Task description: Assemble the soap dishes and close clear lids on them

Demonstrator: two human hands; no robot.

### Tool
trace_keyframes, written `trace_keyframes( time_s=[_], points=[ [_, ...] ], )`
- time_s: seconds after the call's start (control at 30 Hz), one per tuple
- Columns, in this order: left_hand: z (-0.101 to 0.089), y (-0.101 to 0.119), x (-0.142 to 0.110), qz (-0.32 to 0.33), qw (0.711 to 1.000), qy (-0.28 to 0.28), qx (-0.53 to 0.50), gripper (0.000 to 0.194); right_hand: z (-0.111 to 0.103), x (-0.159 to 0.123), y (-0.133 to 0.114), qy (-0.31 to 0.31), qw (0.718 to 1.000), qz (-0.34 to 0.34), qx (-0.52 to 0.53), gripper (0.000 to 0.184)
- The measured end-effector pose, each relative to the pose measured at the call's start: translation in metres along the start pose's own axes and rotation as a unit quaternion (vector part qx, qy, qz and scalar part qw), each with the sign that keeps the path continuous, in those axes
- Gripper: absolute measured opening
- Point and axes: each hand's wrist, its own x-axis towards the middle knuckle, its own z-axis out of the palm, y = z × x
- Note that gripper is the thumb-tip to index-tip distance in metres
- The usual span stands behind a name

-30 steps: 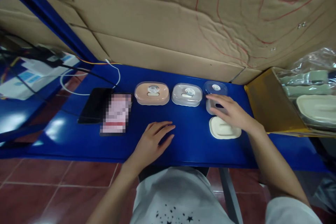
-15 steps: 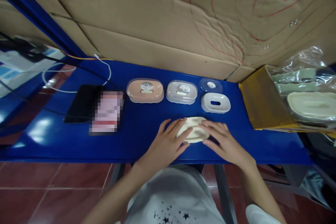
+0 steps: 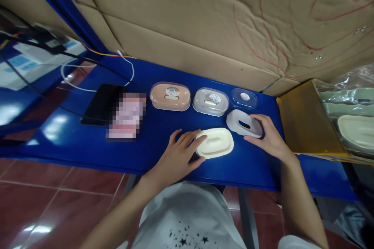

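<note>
A cream oval soap-dish part (image 3: 219, 144) with a raised bar in its middle lies near the front of the blue table. My left hand (image 3: 182, 153) grips its left end, index finger over the top and thumb at the lower edge. To the right, my right hand (image 3: 269, 138) is closed on the right end of a white oval soap-dish part (image 3: 238, 120) with a dark slot. That white part is tilted. Behind it lies a clear lid (image 3: 244, 101) with a round label. Left of that stand lidded grey-white (image 3: 206, 107) and peach (image 3: 163, 103) soap dishes.
A cardboard box (image 3: 309, 124) with bagged green and cream parts stands at the right. Left on the table (image 3: 163, 136) are a black flat object (image 3: 99, 105), a phone with a blurred-out screen (image 3: 127, 116) and a white cable (image 3: 133, 70). A cardboard wall (image 3: 189, 27) rises behind.
My right hand has left the cream part, moved right and taken hold of the white slotted part, now tilted. My left hand stays on the cream part. The view has turned slightly.
</note>
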Motion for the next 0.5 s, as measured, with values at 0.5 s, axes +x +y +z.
trace_keyframes(
  time_s=[0.5],
  points=[
    [-0.002,-0.002,0.0,-0.031,0.998,0.012,-0.058,0.079,0.038,-0.003,-0.074,-0.112,0.985,-0.128,0.037,0.094]
  ],
)
